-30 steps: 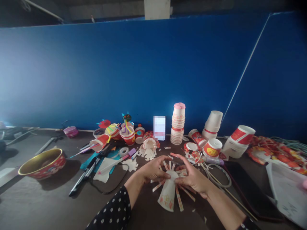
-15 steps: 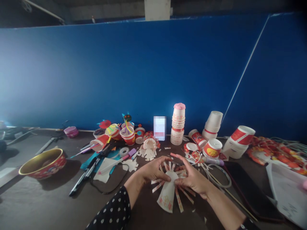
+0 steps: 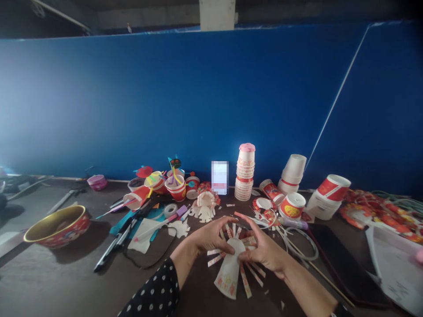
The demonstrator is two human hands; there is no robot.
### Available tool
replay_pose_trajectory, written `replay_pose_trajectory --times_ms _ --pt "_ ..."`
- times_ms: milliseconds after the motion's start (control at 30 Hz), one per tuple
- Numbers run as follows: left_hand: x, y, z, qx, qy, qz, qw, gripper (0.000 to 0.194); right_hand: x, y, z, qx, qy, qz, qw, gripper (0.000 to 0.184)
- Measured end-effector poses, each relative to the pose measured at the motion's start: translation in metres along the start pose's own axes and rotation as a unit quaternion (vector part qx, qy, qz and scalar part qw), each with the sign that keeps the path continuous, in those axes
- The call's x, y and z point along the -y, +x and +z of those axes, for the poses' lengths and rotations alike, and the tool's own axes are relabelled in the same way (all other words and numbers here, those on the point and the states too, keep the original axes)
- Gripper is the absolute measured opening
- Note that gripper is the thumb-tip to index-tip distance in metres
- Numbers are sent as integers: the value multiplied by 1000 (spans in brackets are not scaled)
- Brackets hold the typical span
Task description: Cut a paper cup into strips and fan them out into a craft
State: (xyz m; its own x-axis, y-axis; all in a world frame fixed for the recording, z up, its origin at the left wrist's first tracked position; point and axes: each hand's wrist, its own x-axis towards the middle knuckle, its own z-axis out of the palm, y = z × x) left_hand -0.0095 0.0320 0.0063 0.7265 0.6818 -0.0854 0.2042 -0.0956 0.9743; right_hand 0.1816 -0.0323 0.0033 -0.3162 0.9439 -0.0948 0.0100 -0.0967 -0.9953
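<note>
A white paper cup [image 3: 229, 272] lies in front of me with its base toward my hands. Its rim side is cut into long red-and-white strips that fan outward. My left hand [image 3: 210, 236] pinches the cup's base from the left, fingers curled over it. From the right, my right hand [image 3: 262, 247] grips the same end, thumb and fingers pressed among the strips. Both hands hold the cut cup just above the dark table [image 3: 59, 281].
A tall stack of paper cups [image 3: 245, 172] stands behind, with more red and white cups [image 3: 292, 204] to the right. Decorated cups [image 3: 176, 185], tape [image 3: 170, 208], pens and paper scraps lie to the left. A gold-lined red bowl [image 3: 56, 225] sits far left.
The cup's open end has tilted slightly left and lower. My hands have shifted a little, staying closed on the cup's base.
</note>
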Motion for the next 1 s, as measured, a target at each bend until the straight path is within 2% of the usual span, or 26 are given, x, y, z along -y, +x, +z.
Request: replay_pose_trajectory --times_ms 333,667,833,1000 --pt "-9 -1 -1 12 107 24 994 84 2 -3 3 -15 -84 -4 996 113" --pt "-12 -3 -1 -2 135 48 990 81 -8 2 1 -7 -108 -16 994 112" --pt "-15 -5 0 -2 189 13 982 63 -13 6 1 -19 -143 -24 989 109" --pt "-16 -6 2 6 245 -8 969 42 -10 7 2 10 -190 -24 981 108"
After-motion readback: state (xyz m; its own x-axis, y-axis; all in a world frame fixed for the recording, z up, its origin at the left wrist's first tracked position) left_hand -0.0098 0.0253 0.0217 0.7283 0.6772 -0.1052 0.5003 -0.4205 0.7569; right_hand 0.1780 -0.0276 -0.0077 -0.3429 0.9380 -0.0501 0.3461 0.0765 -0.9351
